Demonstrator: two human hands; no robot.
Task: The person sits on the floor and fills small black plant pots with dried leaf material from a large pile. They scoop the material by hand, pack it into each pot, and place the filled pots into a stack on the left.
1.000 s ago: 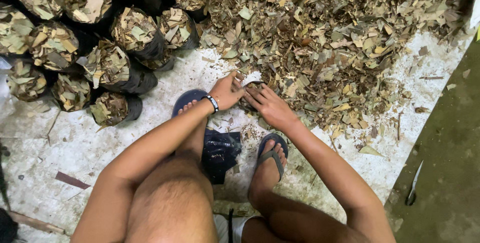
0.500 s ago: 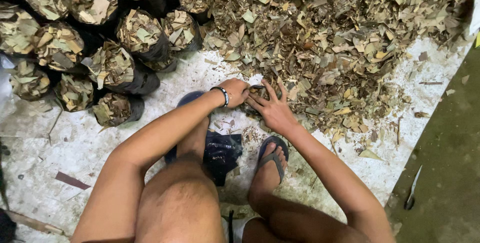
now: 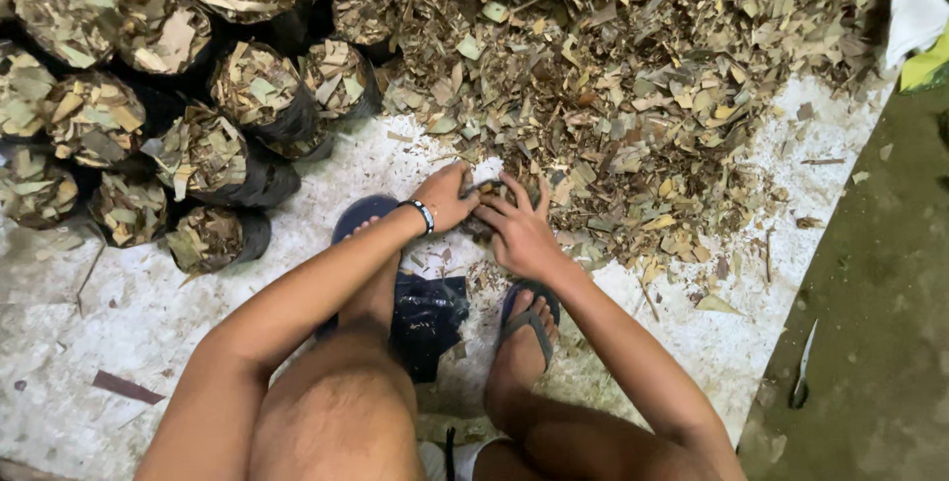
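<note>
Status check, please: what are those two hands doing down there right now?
Left hand and right hand together at the edge of the dry leaf pile, holding something small and dark, unclear what. Filled black bags at left. Nothing blocking.
</note>
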